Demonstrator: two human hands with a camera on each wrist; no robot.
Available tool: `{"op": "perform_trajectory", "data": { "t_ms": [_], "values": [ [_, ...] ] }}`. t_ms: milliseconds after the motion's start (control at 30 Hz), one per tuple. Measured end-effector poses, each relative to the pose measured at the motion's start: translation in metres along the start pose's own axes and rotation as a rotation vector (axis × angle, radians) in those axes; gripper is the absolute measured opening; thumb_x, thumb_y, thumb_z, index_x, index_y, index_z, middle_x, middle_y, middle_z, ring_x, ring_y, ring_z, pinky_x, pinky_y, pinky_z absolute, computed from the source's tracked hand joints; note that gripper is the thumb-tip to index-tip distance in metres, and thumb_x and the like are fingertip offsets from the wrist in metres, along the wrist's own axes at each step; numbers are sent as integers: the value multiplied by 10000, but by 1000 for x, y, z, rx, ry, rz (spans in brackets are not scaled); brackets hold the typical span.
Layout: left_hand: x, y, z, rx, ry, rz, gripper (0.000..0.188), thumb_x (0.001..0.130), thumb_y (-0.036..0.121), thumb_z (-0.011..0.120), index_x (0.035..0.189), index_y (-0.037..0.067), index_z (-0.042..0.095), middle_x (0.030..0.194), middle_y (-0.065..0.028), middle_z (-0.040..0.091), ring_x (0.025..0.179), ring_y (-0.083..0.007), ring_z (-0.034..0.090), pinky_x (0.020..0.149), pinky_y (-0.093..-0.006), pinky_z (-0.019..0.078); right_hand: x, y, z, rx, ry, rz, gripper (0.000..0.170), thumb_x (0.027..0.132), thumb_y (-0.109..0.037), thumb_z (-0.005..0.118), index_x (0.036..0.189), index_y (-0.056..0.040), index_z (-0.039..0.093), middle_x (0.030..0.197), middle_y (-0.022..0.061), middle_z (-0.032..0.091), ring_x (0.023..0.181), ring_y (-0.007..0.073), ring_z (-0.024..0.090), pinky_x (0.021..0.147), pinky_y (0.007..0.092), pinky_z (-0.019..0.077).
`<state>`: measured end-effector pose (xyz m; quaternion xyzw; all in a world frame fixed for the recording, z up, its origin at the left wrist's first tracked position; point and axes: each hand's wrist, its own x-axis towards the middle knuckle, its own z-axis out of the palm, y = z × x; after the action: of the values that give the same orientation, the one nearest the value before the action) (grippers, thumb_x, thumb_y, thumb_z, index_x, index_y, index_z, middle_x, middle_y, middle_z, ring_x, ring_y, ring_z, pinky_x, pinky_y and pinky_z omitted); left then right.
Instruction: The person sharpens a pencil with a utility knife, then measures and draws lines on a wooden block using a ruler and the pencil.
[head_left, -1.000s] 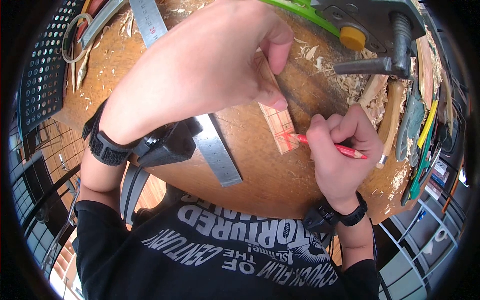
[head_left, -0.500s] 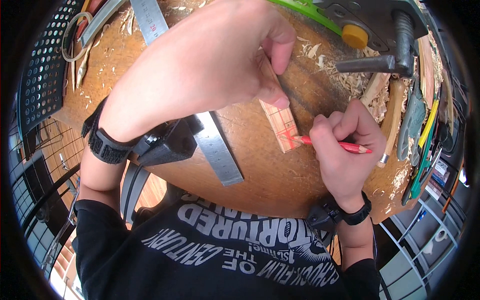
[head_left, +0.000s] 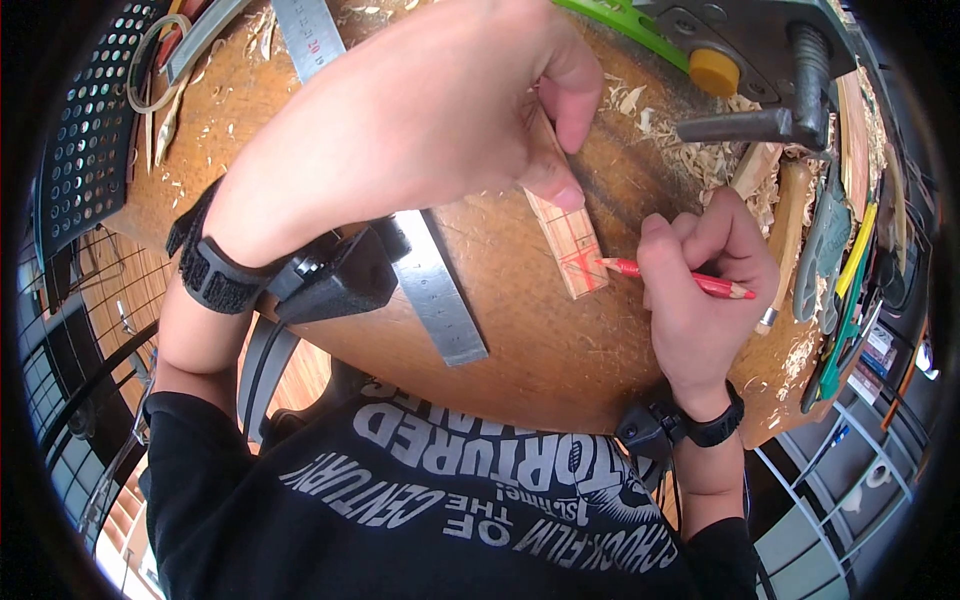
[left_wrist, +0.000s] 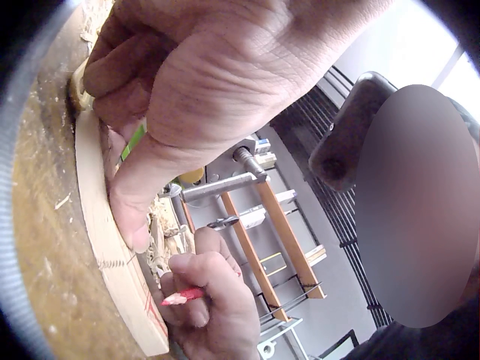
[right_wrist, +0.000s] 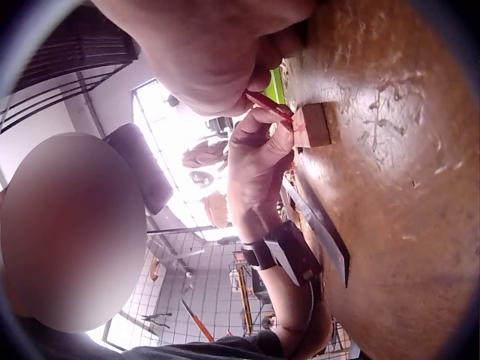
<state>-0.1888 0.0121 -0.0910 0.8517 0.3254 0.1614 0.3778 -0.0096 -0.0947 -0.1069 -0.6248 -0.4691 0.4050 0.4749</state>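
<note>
My left hand (head_left: 480, 110) holds down a narrow wooden block (head_left: 562, 235), its thumb on the upper face and the fingers bent around the far end. Pencil grid lines and red strokes mark the block's near end. Between thumb and fingers of my right hand (head_left: 690, 325) is a red pencil (head_left: 722, 287), its point right at the red-marked edge. Seen from the left wrist, the block (left_wrist: 124, 285) lies along the bench with the pencil (left_wrist: 187, 295) beside its marked end. A steel ruler (head_left: 440, 310) passes under my left forearm.
A metal vise (head_left: 740, 60) with a bar handle stands at the back right of the wooden bench (head_left: 540, 370). Wood shavings (head_left: 700, 160) and several hand tools line the right side. A perforated black tray (head_left: 90, 140) sits at the far left; a green tool (head_left: 630, 30) lies behind.
The block and my left hand have shifted slightly right and away from my body. My right hand has moved a little the same way, its pencil still at the marked end.
</note>
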Motion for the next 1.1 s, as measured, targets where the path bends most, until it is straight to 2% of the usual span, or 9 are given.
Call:
{"op": "perform_trajectory", "data": {
  "t_ms": [267, 333, 433, 533, 767, 833, 933, 1033, 1100],
  "values": [
    [0, 3, -5, -130, 4, 18, 259, 658, 73, 822, 823, -1, 637, 812, -24, 580, 680, -127, 546, 583, -270, 416, 0, -4, -1, 42, -61, 33, 342, 788, 10, 702, 634, -97, 415, 572, -74, 410, 508, -6, 344, 461, 176, 253],
    [3, 27, -26, -75, -164, -38, 227, 736, 72, 780, 851, -2, 599, 853, -109, 559, 757, -218, 586, 645, -307, 470, 0, -4, -1, 71, -79, 45, 338, 792, 1, 708, 639, -96, 422, 576, -74, 414, 509, -8, 350, 462, 175, 255],
    [8, 4, -13, -273, -20, 120, 167, 739, 39, 767, 788, 5, 611, 821, -93, 559, 721, -213, 582, 625, -309, 465, 0, -3, -3, 85, -103, 46, 339, 788, 6, 709, 637, -95, 422, 578, -74, 416, 505, -11, 355, 461, 174, 264],
    [2, 24, -21, -66, -78, 6, 179, 736, 50, 772, 809, 1, 616, 838, -97, 566, 702, -214, 583, 616, -313, 466, -2, -4, -4, 21, -133, 39, 343, 788, 9, 708, 640, -92, 416, 576, -73, 416, 503, -11, 354, 459, 175, 265],
    [2, 16, -25, -74, -114, 8, 177, 736, 39, 771, 794, -8, 610, 790, -100, 567, 653, -205, 581, 583, -319, 459, -5, 0, 5, -26, -85, -55, 372, 735, 93, 639, 580, -85, 351, 528, -53, 384, 500, 7, 334, 459, 196, 256],
    [2, 8, -24, -312, -74, 59, 181, 734, 35, 772, 782, -11, 604, 756, -99, 558, 627, -200, 574, 571, -315, 454, -7, 0, 5, -29, -70, -39, 373, 725, 106, 625, 572, -82, 341, 523, -49, 379, 498, 10, 331, 461, 200, 258],
    [-1, 22, -19, -72, -23, -3, 184, 735, 38, 774, 781, -11, 602, 758, -96, 561, 619, -198, 572, 566, -309, 455, -8, -1, 6, -35, -57, -34, 375, 725, 115, 617, 577, -80, 334, 523, -42, 379, 499, 13, 329, 464, 205, 257],
    [2, 6, -22, -298, -37, 157, 183, 736, 40, 775, 791, -12, 609, 774, -96, 572, 624, -192, 583, 565, -301, 462, -9, -2, 6, -22, -13, -5, 379, 725, 123, 610, 577, -80, 327, 523, -39, 375, 502, 15, 325, 463, 207, 252],
    [0, 17, -23, -197, -62, 68, 180, 737, 40, 775, 795, -12, 613, 787, -98, 579, 633, -189, 590, 567, -297, 467, -9, -3, 7, 17, -11, 19, 379, 725, 127, 608, 579, -80, 327, 528, -43, 371, 502, 15, 321, 463, 208, 250]
  ]
}}
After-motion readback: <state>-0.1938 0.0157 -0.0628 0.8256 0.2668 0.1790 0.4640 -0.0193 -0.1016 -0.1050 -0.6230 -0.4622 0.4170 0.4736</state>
